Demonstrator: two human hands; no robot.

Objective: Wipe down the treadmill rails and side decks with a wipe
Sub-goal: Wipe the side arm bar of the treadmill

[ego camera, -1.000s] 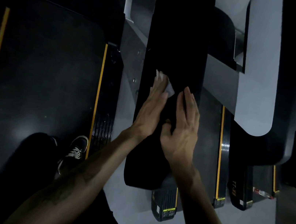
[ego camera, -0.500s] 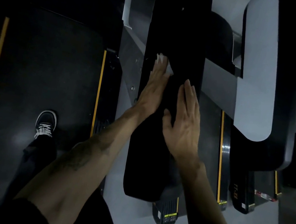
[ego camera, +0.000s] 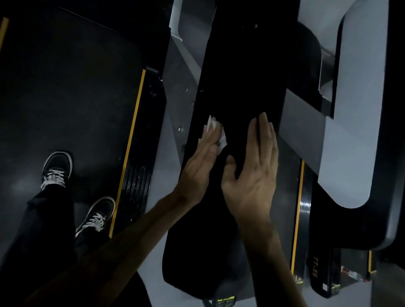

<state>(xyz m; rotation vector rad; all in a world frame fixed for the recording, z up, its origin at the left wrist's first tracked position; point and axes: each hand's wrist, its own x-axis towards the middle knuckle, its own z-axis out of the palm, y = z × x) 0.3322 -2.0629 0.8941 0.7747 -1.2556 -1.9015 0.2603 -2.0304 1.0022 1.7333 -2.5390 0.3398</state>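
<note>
- Two flat, open hands at frame centre: left hand (ego camera: 201, 163) presses crumpled white wipe (ego camera: 214, 132) onto wide black padded rail (ego camera: 244, 62); right hand (ego camera: 253, 176) rests beside.
- Risk: the small wipe could slip from under the straight fingers.

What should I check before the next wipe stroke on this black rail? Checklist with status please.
1. Wipe under the left hand: ok, white edges show past the fingertips.
2. Left hand flat on the rail: ok, fingers straight.
3. Right hand out of the wipe's path: ok, it rests flat beside it, holding nothing.
4. Rail ahead free of things: ok, bare black surface up to the top edge of the picture.
5. Both shoes on the treadmill belt: ok.
6. Wipe still damp or clean: cannot tell, too dark.
</note>
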